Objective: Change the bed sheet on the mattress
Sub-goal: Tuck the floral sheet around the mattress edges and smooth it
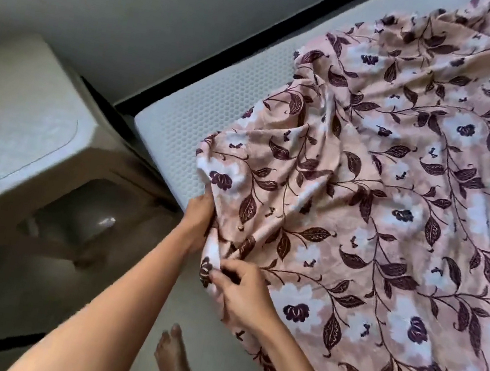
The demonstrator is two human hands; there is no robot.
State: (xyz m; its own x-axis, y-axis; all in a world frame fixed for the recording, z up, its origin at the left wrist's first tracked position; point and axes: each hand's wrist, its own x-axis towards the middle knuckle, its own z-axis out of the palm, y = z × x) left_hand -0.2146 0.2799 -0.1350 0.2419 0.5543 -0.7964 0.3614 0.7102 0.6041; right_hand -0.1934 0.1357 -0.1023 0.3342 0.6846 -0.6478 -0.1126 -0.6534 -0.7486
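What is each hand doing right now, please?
Left hand: grips the floral sheet at its corner, fingertips hidden under the fabric.
Right hand: pinches the sheet's edge.

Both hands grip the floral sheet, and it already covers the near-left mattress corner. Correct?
No. The left hand and right hand do grip the floral sheet, but the head view shows that corner of the mattress bare; the sheet stops short of it.
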